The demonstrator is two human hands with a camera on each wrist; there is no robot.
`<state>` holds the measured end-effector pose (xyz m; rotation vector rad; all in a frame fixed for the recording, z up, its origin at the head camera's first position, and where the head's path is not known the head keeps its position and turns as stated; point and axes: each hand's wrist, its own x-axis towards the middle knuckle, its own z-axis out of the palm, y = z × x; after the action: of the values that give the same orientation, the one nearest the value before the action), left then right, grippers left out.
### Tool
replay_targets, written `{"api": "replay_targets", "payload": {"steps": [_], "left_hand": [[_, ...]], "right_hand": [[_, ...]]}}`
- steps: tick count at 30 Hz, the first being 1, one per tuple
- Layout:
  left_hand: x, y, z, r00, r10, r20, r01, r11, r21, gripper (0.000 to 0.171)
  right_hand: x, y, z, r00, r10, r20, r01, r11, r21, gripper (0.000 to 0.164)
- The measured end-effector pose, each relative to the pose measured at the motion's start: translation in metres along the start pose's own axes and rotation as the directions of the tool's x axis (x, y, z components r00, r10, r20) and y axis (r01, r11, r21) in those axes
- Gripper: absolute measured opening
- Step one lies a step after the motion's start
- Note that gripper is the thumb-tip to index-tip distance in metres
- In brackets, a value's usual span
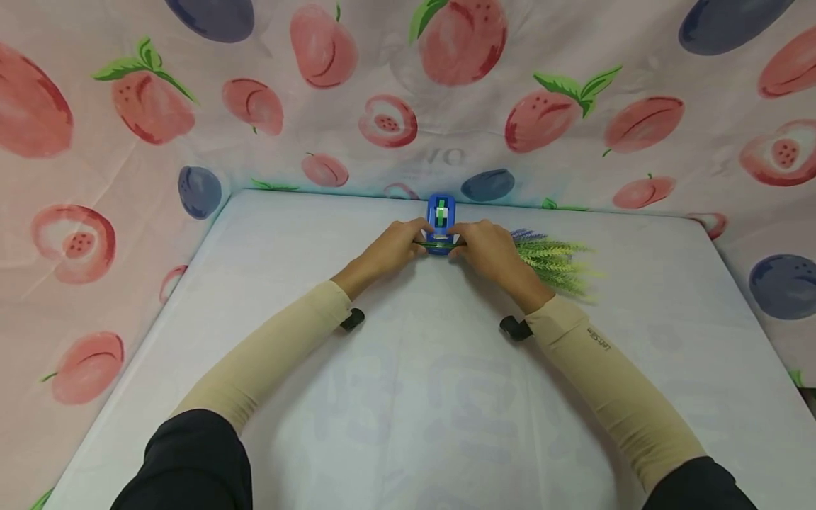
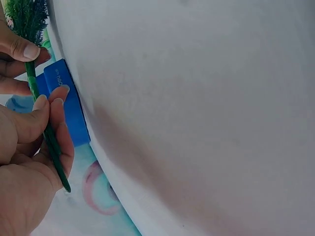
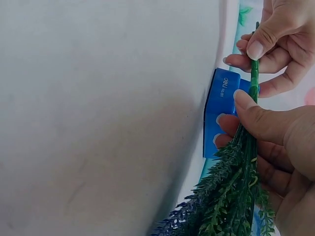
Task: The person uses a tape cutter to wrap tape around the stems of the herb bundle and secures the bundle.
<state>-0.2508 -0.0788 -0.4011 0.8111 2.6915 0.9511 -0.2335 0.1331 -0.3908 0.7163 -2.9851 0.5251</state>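
A bunch of artificial flowers (image 1: pixel 554 262), yellow-green and purple, lies sideways in front of a blue tape dispenser (image 1: pixel 441 200). My left hand (image 1: pixel 401 248) pinches the bare end of its green stems (image 2: pixel 57 156) between thumb and fingers. Closer to the blooms, my right hand (image 1: pixel 491 249) pinches the same stems. In the left wrist view a brighter green band (image 2: pixel 32 82) shows on the stems between the hands. A roll of green tape (image 1: pixel 441 211) sits in the dispenser, just behind the stems. Whether the stems touch the dispenser, I cannot tell.
The white-covered table (image 1: pixel 408 397) reaches back to a fruit-printed cloth (image 1: pixel 446 120), close behind the dispenser. Black wrist cameras are strapped under both beige sleeves (image 1: pixel 287 347).
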Motion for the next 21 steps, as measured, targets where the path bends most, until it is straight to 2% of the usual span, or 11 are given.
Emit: {"api": "replay_targets", "payload": {"steps": [6, 21], "left_hand": [[0.0004, -0.0010, 0.0008, 1.000, 0.004, 0.000, -0.004, 1.000, -0.004, 0.038], [0.0018, -0.0028, 0.0014, 1.000, -0.007, 0.003, 0.007, 0.999, -0.044, 0.035]], "right_hand": [[0.0012, 0.0001, -0.0006, 1.000, 0.012, 0.004, -0.012, 1.000, 0.015, 0.043], [0.0023, 0.0059, 0.0047, 0.998, -0.031, -0.053, 0.033, 0.998, 0.048, 0.039]]}}
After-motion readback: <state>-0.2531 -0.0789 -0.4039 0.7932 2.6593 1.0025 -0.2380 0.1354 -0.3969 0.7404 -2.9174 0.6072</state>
